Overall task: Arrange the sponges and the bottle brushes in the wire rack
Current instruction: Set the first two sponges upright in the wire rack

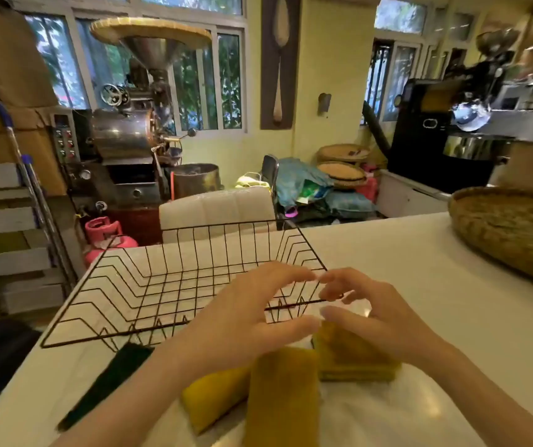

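Head camera looks forward-down, close over the counter (387, 253).

A coffee roastery workroom: a drum roaster (129, 130) at eleven o'clock, woven trays (342, 171) stacked at one o'clock.

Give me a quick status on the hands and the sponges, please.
Left hand and right hand open, empty, above yellow sponges. Wire rack empty. Sponges on counter; nothing in the way.
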The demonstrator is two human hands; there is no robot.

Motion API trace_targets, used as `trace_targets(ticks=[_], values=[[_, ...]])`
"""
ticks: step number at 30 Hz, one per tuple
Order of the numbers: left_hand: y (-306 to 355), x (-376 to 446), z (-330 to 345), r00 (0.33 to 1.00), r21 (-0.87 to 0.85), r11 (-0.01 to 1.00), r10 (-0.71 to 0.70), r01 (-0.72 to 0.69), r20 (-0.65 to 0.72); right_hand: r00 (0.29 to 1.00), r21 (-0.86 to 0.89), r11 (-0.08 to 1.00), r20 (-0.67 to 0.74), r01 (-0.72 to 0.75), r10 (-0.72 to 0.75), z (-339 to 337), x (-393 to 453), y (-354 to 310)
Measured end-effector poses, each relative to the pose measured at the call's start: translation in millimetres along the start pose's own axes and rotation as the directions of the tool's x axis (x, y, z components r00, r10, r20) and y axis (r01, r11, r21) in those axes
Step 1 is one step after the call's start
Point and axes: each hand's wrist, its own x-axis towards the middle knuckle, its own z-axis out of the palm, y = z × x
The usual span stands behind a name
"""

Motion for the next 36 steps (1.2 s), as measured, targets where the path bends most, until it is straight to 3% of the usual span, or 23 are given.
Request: trace_targets(ticks=[2,5,12,17,22,24,27,30,32,34,36], values=[[2,1,9,0.985,0.076,0.997,0.011,-0.024,0.170,0.999,-0.049,0.999,-0.035,0.001,-0.003,3,-7,15],[4,-3,20,0.948,0.204,0.977,-0.006,-0.062,0.318,0.998,-0.109,0.994,-0.062,0.004,-0.011,11,-19,35],[-6,-12,28,0.841,0.332,0.939,-0.106,-0.092,0.530,0.999,-0.260,0.965,0.039,0.028,-0.019,18,-26,46],[-11,-22,35,0.857,0.390,0.911,-0.095,-0.130,0.507,0.992,-0.367,0.930,0.124,0.028,0.020,18,-29,49],[-12,-19,37,0.848,0.421,0.895,-0.107,-0.144,0.519,0.996,-0.417,0.909,0.082,0.012,0.025,17,-31,50],[-11,-17,37,0.835,0.402,0.906,-0.115,-0.135,0.538,0.997,-0.323,0.946,0.057,-0.025,0.046,14,-34,44],[-8,-13,35,0.823,0.388,0.915,-0.138,-0.106,0.551,0.984,0.018,0.984,0.027,-0.178,0.177,4,-38,30],[-6,-11,35,0.824,0.387,0.922,-0.192,-0.035,0.533,0.930,0.337,0.870,0.059,-0.361,0.363,-6,-34,24],[-6,-12,34,0.839,0.394,0.919,-0.217,0.004,0.498,0.831,0.441,0.723,0.107,-0.532,0.546,-8,-29,31],[-8,-13,33,0.855,0.402,0.915,-0.229,0.026,0.466,0.741,0.448,0.617,0.179,-0.647,0.647,-6,-30,38],[-10,-14,31,0.862,0.412,0.910,-0.238,0.036,0.448,0.687,0.383,0.591,0.192,-0.710,0.700,-4,-29,43]])
